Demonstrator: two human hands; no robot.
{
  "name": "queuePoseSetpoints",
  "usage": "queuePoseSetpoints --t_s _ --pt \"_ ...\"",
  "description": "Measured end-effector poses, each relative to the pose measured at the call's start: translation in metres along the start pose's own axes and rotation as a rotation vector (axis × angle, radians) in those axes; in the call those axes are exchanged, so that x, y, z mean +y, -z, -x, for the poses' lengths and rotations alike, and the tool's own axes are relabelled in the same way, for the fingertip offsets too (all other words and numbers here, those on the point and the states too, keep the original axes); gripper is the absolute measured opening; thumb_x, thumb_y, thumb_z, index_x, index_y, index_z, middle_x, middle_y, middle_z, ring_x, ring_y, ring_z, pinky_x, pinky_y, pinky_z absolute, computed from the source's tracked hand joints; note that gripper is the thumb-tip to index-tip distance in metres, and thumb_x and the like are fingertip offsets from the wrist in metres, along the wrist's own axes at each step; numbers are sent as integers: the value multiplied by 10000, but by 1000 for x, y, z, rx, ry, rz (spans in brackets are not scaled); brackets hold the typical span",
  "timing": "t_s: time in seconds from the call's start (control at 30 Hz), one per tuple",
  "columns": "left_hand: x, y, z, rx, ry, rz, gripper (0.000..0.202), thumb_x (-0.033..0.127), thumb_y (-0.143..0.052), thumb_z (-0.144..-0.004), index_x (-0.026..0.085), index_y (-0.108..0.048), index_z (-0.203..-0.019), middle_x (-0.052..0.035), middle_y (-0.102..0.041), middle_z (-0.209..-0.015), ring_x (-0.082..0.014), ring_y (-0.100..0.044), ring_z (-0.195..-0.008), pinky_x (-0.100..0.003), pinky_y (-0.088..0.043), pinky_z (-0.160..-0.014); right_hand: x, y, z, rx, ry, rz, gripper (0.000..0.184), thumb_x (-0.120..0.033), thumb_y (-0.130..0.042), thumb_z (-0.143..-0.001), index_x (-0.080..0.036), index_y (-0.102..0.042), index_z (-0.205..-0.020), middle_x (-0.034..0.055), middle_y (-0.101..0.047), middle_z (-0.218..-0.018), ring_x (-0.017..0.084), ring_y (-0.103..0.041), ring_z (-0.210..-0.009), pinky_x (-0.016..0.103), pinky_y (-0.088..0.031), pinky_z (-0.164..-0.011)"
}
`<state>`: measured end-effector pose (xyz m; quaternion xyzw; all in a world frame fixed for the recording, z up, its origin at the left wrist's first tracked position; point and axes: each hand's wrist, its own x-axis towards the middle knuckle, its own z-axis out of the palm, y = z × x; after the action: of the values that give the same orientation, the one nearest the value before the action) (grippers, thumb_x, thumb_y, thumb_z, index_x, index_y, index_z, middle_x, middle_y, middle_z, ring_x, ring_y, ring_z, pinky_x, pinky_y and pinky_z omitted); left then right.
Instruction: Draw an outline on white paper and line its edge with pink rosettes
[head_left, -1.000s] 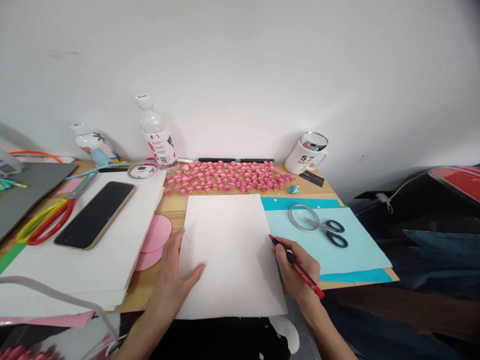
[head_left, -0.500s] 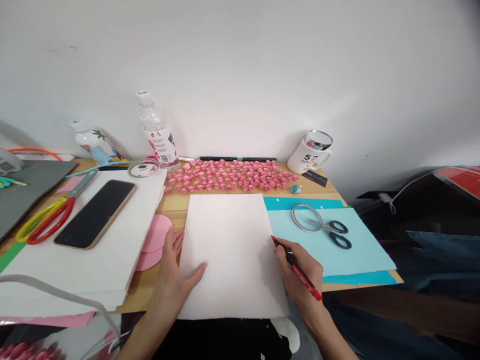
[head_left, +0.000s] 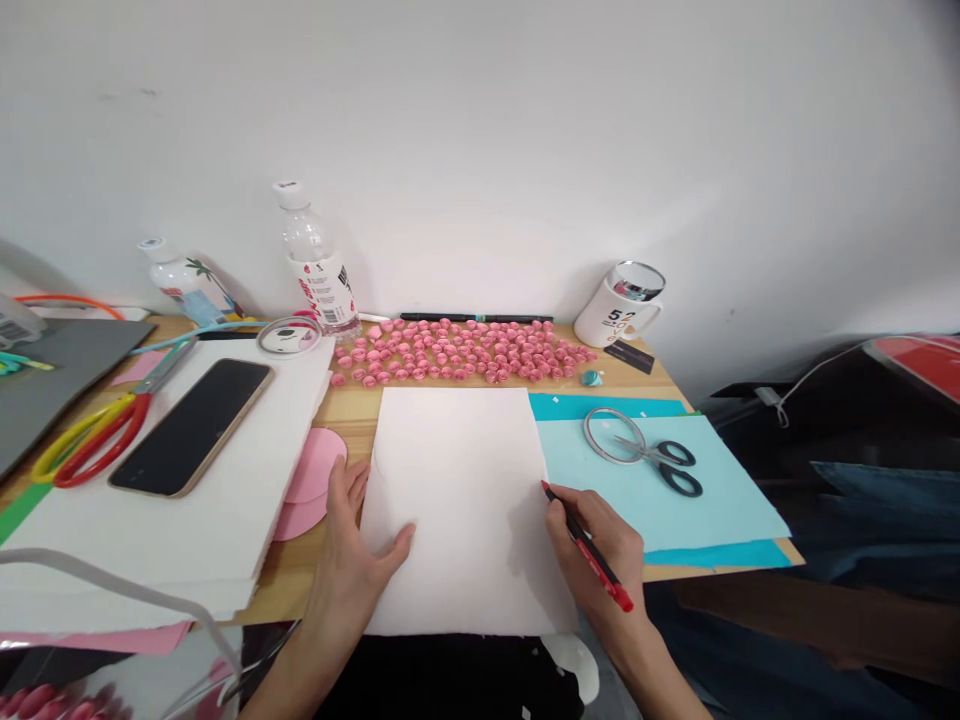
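A stack of white paper (head_left: pixel 457 500) lies before me at the table's front edge, its near end jutting past the wood. My left hand (head_left: pixel 356 530) rests at the paper's left side, thumb stretched over the sheet and the other fingers along its edge. In my right hand (head_left: pixel 600 545) is a black and red pen (head_left: pixel 600 560), its tip at the sheet's right edge. Pink paper circles (head_left: pixel 319 465) lie partly behind my left fingers. Right of the pen hand, small scissors (head_left: pixel 667 465) and a clear ring (head_left: pixel 615 437) lie on light blue paper (head_left: pixel 720 510).
Many rolled pink paper pieces (head_left: pixel 457 350) cover the table's back. Behind them are a water bottle (head_left: pixel 319 270), a black pen (head_left: pixel 476 318) and a white mug (head_left: pixel 619 305). At left, a phone (head_left: pixel 193 425) and red-yellow scissors (head_left: pixel 112 430) lie on white sheets (head_left: pixel 172 545).
My right hand and the pen have shifted slightly down and left along the paper's right edge. My left hand keeps its place on the paper.
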<state>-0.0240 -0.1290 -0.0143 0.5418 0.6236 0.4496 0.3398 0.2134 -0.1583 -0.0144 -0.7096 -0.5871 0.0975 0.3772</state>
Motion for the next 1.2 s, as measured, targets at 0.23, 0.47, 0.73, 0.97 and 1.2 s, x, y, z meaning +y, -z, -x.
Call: queuePoseSetpoints --t_s 0.23,0.47,0.73,0.97,1.2 --pt "-3 2 -2 -22 -14 -11 957 303 -695 -685 248 -107 -1438 -151 -394 -1382 -302 -390 -1313 -520 -319 -1073 0 -3 5 36 88 0 192 -241 -515 -827 -203 -658 -951 64 -684 -925 192 -659 -791 310 -525 -700" --pt "-11 2 -1 -45 -47 -40 973 295 -698 -696 258 -69 -1438 -161 -366 -1406 -310 -376 -1324 -503 -342 -1065 -22 -8 8 61 174 -39 186 -186 -514 -816 -192 -645 -948 74 -685 -920 201 -664 -842 321 -542 -754" --pt "-22 2 0 -49 -120 -73 985 305 -697 -710 256 -37 -1440 -171 -383 -1383 -310 -398 -1307 -527 -369 -1039 -70 -39 10 -365 227 -463 258 -224 -549 -848 -215 -626 -1094 61 -679 -964 155 -665 -822 255 -545 -754" --pt "-25 4 1 -103 -163 -74 904 281 -601 -809 265 38 -1448 -174 -337 -1418 -278 -379 -1324 -504 -382 -1035 -90 -65 6 -438 113 -561 231 -181 -539 -812 -201 -636 -1020 29 -696 -906 150 -660 -812 269 -529 -787" --pt "-25 3 1 -77 -177 -85 920 300 -618 -801 236 31 -1450 -189 -348 -1402 -286 -389 -1314 -498 -396 -1024 -89 -68 5 -415 132 -584 213 -189 -538 -816 -192 -644 -1000 31 -704 -907 141 -665 -795 248 -532 -752"
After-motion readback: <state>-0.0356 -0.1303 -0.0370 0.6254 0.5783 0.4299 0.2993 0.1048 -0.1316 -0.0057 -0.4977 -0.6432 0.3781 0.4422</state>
